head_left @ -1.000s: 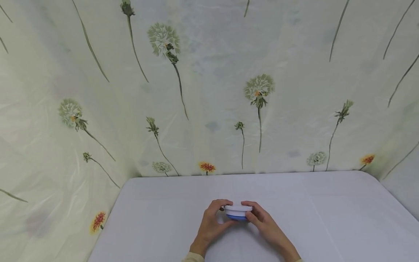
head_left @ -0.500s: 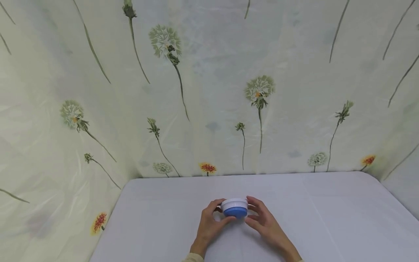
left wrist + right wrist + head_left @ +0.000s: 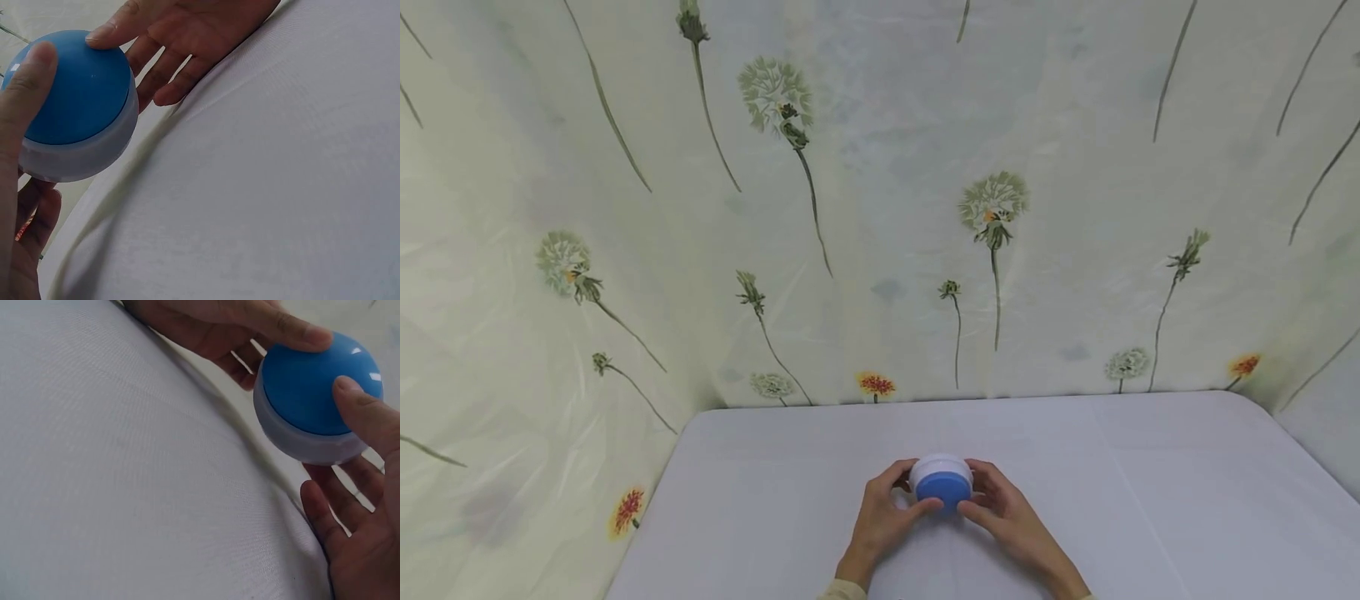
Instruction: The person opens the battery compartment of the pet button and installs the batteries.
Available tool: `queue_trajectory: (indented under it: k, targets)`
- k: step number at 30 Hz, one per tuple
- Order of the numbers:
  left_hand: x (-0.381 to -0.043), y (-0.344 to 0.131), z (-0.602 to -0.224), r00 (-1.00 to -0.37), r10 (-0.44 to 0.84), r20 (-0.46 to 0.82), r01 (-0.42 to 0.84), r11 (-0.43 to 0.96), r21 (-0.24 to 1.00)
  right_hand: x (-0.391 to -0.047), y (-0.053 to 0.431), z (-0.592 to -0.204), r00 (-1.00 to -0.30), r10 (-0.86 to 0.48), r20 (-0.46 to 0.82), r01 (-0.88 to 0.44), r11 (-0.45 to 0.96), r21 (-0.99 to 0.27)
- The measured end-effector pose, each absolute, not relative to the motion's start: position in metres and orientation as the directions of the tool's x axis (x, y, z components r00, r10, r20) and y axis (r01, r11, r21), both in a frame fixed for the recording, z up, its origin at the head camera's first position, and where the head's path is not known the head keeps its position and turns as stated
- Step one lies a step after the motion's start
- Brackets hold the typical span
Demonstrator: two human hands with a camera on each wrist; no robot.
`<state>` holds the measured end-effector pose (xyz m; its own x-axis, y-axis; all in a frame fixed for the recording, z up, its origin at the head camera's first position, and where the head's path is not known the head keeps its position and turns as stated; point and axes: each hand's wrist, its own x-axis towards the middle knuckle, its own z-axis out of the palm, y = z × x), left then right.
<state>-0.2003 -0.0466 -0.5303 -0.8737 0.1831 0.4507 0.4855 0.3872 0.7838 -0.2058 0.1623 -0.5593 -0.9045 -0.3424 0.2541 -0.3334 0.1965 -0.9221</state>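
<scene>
Between the two hands is a round white container with a smooth blue face (image 3: 943,490), tilted so the blue side faces the person. My left hand (image 3: 882,517) grips it from the left, thumb on the blue face and fingers behind the white rim. From the right, my right hand (image 3: 1009,518) holds it likewise, its thumb near the lower edge of the blue. Both thumbs press on the blue face (image 3: 81,94) in the left wrist view. The right wrist view shows the white side wall (image 3: 306,444) below the blue, with fingers underneath. The container's far side is hidden.
A white cloth-covered table (image 3: 775,500) lies under the hands. Behind it and at the sides hangs a pale curtain (image 3: 880,208) printed with dandelions and orange flowers. The table's back edge meets the curtain.
The container has tilted so its blue face, at first a thin strip below the white, now turns toward the person. The right hand loosened, then closed on it again lower down.
</scene>
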Motion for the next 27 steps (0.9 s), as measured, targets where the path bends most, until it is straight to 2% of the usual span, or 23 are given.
queue_trajectory:
  k: [8,16,22,27]
  targets:
    - [-0.217,-0.048,-0.561,-0.852,0.23,0.47,0.523,0.406,0.75,-0.206,0.161,-0.555,-0.939,-0.309,0.151,-0.219,0.199,-0.955]
    - [-0.218,-0.047,-0.564,-0.81,0.326,0.487,0.586,0.45,0.674,-0.208,0.162,-0.556,-0.957,-0.289,0.03,-0.083,0.174,-0.981]
    - [-0.219,-0.047,-0.566,-0.798,0.354,0.487,0.602,0.44,0.666,-0.209,0.163,-0.556,-0.954,-0.298,0.01,-0.06,0.159,-0.985]
    - [-0.219,-0.048,-0.566,-0.795,0.355,0.491,0.606,0.461,0.648,-0.209,0.164,-0.557,-0.937,-0.344,0.067,-0.119,0.133,-0.984]
